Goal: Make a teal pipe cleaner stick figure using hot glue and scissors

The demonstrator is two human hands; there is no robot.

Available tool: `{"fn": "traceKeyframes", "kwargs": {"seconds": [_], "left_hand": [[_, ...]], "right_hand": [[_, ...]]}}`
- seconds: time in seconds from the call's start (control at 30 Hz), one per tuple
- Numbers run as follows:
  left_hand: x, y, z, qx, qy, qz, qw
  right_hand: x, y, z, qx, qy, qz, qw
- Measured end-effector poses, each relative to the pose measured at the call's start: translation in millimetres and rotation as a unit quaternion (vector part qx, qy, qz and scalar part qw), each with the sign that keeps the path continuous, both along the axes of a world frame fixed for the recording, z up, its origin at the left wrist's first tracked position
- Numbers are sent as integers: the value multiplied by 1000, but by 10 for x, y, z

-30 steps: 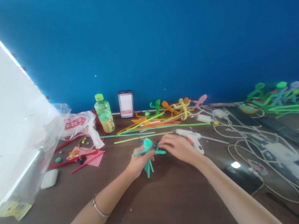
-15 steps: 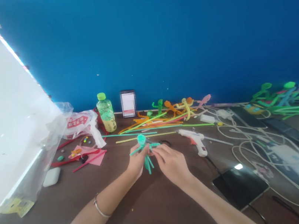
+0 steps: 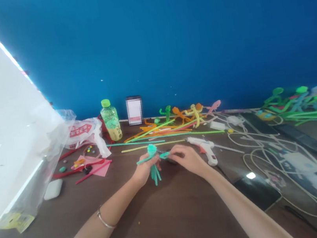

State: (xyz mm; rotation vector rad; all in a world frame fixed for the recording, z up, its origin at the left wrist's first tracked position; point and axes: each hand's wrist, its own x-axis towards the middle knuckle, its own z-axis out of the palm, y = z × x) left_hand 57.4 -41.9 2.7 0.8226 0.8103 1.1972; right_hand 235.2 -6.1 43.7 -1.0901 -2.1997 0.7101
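Held above the middle of the table is a teal pipe-cleaner figure (image 3: 151,149) with a round head on top and several stems hanging below. My left hand (image 3: 146,171) is closed round its body, and one teal arm sticks out to the left past the fingers. With thumb and forefinger my right hand (image 3: 189,159) pinches the end of the figure's other arm, on the right side. The fingers hide part of the body. Just behind my right hand lies a white glue gun (image 3: 204,147).
Loose pipe cleaners (image 3: 161,134) and finished figures (image 3: 194,111) lie along the wall. A green-capped bottle (image 3: 111,122), a phone (image 3: 135,110) and a plastic bag (image 3: 84,132) stand at the back. Cables (image 3: 268,166) and a dark tablet (image 3: 257,191) spread at the right.
My right hand has moved a little right and up, from close by the figure's body out to the arm's end. My left hand keeps its hold, nearly still.
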Motion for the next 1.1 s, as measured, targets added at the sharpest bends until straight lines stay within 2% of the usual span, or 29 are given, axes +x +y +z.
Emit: {"fn": "traceKeyframes", "kwargs": {"seconds": [0.13,0.23,0.33,0.43,0.53,0.67,0.8,1.0,1.1], "left_hand": [[-25,-25,32,10,11,-91,996],[-32,-24,59,35,52,-109,992],[-15,-11,75,38,81,-64,994],[29,-13,73,14,80,-3,997],[76,-38,51,4,67,19,998],[109,-79,32,1,42,-2,999],[115,-96,68,-35,22,1,999],[134,-97,96,-18,88,28,996],[151,-84,61,-30,84,40,995]], "right_hand": [[1,103,191,-45,-45,67,996],[-57,130,292,-28,-92,68,993],[-169,63,294,51,-125,-10,991],[-309,-114,194,111,-105,-90,984],[-412,-306,55,142,-76,-117,980],[-405,-379,-62,119,1,-101,988],[-303,-300,-61,87,35,-121,988],[-259,-309,-63,62,79,-118,988],[-285,-351,-100,28,117,-139,983]]}}
